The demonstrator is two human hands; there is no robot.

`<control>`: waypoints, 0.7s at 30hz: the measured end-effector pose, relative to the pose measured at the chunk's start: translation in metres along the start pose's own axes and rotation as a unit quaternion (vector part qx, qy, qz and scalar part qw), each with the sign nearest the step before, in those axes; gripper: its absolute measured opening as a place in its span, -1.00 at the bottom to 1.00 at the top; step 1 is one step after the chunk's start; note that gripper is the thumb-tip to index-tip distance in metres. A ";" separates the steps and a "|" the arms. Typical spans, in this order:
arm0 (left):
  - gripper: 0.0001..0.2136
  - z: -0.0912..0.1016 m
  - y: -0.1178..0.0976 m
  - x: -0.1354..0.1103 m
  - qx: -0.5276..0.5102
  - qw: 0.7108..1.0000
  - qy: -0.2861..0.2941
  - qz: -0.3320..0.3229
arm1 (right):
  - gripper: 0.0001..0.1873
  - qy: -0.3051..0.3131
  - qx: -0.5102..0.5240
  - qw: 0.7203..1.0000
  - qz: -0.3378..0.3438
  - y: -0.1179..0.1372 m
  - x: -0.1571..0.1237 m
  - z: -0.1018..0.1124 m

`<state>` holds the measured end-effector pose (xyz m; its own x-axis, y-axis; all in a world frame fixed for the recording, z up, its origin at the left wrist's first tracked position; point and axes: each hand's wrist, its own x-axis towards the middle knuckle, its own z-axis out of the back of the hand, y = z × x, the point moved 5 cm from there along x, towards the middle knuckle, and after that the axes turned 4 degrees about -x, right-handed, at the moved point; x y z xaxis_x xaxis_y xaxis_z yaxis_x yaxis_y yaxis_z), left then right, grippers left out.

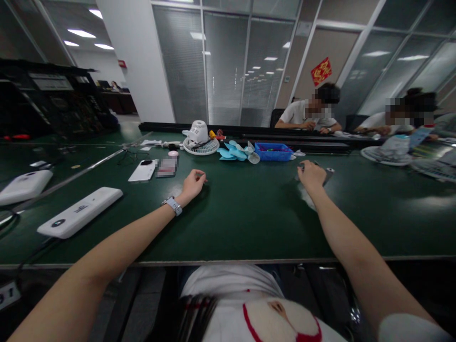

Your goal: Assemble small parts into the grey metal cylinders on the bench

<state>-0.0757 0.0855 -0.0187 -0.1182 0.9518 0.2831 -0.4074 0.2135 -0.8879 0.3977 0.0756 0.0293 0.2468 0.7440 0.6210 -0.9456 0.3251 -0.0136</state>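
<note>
My left hand point(194, 184), a watch on its wrist, rests on the green table with its fingers loosely curled and slightly apart. I see nothing in it. To the right, my right hand point(312, 175) is closed over a small grey thing point(329, 172) whose end sticks out past the knuckles; the hand hides most of it, so its kind cannot be made out. A pale, whitish patch lies under that wrist. Light-blue fan blades point(235, 151) and a blue bin point(273, 152) with small parts lie beyond and between my hands.
A white fan part point(198, 131) sits on its round grille at the back. Left are a white phone point(142, 171), a pinkish rectangular item point(166, 167) and a long white power strip-like box point(80, 212). Across the table, two people point(302, 114) sit near more fan parts point(390, 151).
</note>
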 end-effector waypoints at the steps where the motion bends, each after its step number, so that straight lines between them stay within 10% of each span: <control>1: -0.83 0.000 0.000 0.000 0.000 1.000 0.001 0.000 | -0.65 0.005 -0.002 1.000 -0.003 0.001 0.000 0.000; 13: -0.84 0.000 0.002 0.000 -0.004 1.000 0.002 0.007 | -0.37 0.033 0.134 0.981 -0.139 -0.020 -0.011 -0.023; 21: -0.81 0.000 -0.004 -0.002 -0.025 1.000 0.001 0.013 | -0.57 0.043 0.211 0.951 -0.223 -0.023 -0.007 -0.032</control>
<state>-0.0741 0.0822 -0.0158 -0.1255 0.9578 0.2587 -0.3590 0.1993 -0.9118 0.4248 0.0818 -0.0001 0.6424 0.6381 0.4244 -0.7390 0.3691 0.5636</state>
